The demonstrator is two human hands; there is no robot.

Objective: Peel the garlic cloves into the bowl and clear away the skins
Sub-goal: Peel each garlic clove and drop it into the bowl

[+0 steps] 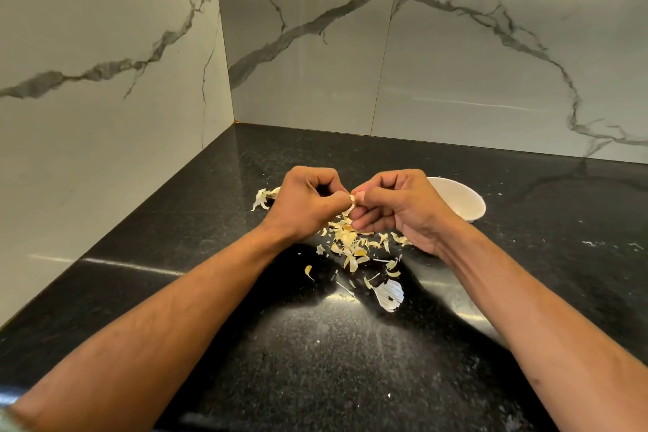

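Two bare forearms reach up from the lower corners of the frame over a black speckled counter (pixel 315 361) and meet just above its middle. At centre frame the left hand (pixel 308 202) and the right hand (pixel 399 210) face each other with fingers curled, thumbs and fingertips touching around a small pale garlic clove (pixel 352 200) pinched between them; most of the clove is hidden by the fingers. Just below the hands a loose pile of yellowish skins (pixel 350 242) lies scattered on the counter, thinning out toward the lower centre of the frame. A larger white papery husk (pixel 389 295) lies apart from the pile, lower and slightly right of centre. Another clump of pale skin (pixel 263 198) sits to the left of the left hand. A white bowl (pixel 459 200) stands on the counter right of centre, partly covered by the right hand; its contents cannot be seen. Grey-veined marble wall panels (pixel 350 46) fill the upper half of the frame. No writing or brand can be read anywhere.
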